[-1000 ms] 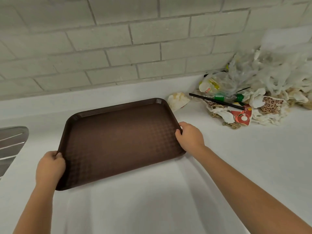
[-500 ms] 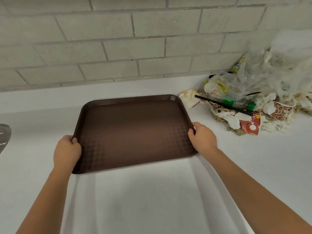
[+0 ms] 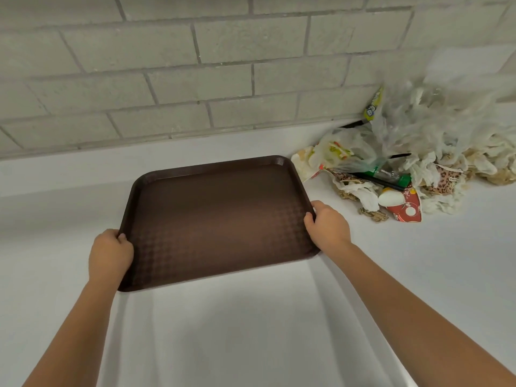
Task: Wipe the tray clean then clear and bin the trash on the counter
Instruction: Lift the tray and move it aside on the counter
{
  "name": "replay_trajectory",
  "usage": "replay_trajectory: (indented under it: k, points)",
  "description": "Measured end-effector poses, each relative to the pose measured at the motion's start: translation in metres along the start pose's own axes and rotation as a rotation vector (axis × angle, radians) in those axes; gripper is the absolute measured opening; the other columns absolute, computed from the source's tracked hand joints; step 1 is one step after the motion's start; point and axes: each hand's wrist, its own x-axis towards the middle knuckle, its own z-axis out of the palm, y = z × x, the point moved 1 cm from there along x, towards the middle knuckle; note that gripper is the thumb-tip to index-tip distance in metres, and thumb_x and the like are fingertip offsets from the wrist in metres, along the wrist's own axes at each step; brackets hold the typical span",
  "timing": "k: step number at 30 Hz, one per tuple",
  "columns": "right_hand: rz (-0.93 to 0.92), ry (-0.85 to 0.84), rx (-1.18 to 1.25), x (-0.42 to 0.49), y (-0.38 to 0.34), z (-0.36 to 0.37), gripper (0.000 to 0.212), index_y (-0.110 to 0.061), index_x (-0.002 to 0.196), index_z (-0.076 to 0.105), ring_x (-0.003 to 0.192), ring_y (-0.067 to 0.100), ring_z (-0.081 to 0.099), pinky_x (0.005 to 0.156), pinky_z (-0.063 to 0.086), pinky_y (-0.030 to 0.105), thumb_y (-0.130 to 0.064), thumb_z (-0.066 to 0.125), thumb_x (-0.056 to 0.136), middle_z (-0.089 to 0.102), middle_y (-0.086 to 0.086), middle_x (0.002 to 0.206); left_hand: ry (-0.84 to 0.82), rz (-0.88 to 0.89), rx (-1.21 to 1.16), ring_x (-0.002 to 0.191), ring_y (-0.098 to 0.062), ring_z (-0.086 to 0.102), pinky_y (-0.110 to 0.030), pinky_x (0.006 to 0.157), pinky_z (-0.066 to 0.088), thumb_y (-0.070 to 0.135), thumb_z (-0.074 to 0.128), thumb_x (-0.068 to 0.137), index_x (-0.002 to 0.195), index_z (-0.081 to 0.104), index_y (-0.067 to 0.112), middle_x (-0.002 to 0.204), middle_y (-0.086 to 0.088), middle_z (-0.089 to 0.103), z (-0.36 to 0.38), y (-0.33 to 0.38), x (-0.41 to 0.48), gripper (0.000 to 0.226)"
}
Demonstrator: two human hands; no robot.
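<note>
- My left hand (image 3: pixel 110 254) grips the left short edge of the tray, near its front corner. The thumb is curled over the rim and the fingers are hidden underneath.
- My right hand (image 3: pixel 328 226) grips the opposite short edge, thumb on top of the rim and fingers tucked below.
- The brown tray (image 3: pixel 220 216) spans the gap between my 2 hands. Its textured face is bare, and its right end lies a little farther from me than its left.
- I cannot tell whether it lies flat on the white counter (image 3: pixel 418 269) or is held just above it.
- The trash pile (image 3: pixel 435 163) sits on the counter to the right of my right hand, apart from it. Its nearest crumpled wrapper (image 3: pixel 303 163) is just beside the tray's far right corner.
- In the pile I make out a clear plastic bag (image 3: pixel 418 118), a green-capped bottle (image 3: pixel 391 175), a black straw (image 3: pixel 374 180) and a red paper cup (image 3: pixel 405 210) on its side.
- A grey tiled wall (image 3: pixel 195 79) stands behind the counter.
</note>
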Motion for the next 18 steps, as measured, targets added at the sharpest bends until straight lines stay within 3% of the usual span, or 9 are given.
replay_trajectory:
  k: [2,6,9,14,18]
  points:
    - [-0.016,-0.011,0.000,0.000,0.000,-0.001,0.030,-0.013,0.115,0.057,0.089,0.028,0.062,0.072,0.051,0.036,-0.029,0.041,0.095,0.065,0.009,0.101,-0.009,-0.009,0.022,0.100,-0.049,0.052,-0.046,0.083,0.041,0.006,0.040,0.096,0.113,0.056,-0.013,0.109,-0.033,0.057,0.000,-0.002,0.002,0.030]
    - [-0.012,-0.032,-0.056,-0.002,0.007,-0.011,0.043,-0.015,0.129,0.050,0.103,0.028,0.060,0.079,0.049,0.035,-0.043,0.038,0.098,0.062,0.008,0.115,0.047,-0.023,0.199,0.111,-0.050,0.045,-0.054,0.095,0.039,0.020,0.049,0.095,0.126,0.052,-0.007,0.120,-0.033,0.046,-0.003,0.009,-0.002,0.041]
    - [0.010,0.051,0.013,-0.003,0.022,-0.031,0.048,-0.020,0.134,0.048,0.108,0.026,0.059,0.083,0.049,0.036,-0.047,0.041,0.095,0.064,0.007,0.116,0.148,0.212,0.168,0.112,-0.050,0.042,-0.056,0.096,0.037,0.027,0.060,0.090,0.125,0.054,-0.004,0.120,-0.034,0.046,0.002,0.044,-0.018,0.047]
    - [-0.029,0.217,0.086,0.003,0.049,-0.083,0.040,-0.023,0.131,0.053,0.100,0.024,0.060,0.072,0.046,0.031,-0.037,0.050,0.093,0.063,0.005,0.113,-0.138,0.595,-0.095,0.126,-0.029,0.039,-0.046,0.106,0.034,0.059,0.065,0.076,0.126,0.055,0.021,0.130,-0.011,0.050,0.047,0.159,-0.066,0.063]
    - [-0.031,0.288,0.135,0.013,0.082,-0.124,0.039,-0.022,0.130,0.056,0.087,0.020,0.060,0.067,0.044,0.028,-0.032,0.053,0.092,0.063,0.003,0.104,-0.276,0.821,0.034,0.137,-0.027,0.028,-0.047,0.112,0.025,0.072,0.067,0.062,0.142,0.034,0.030,0.147,-0.004,0.035,0.113,0.262,-0.115,0.096]
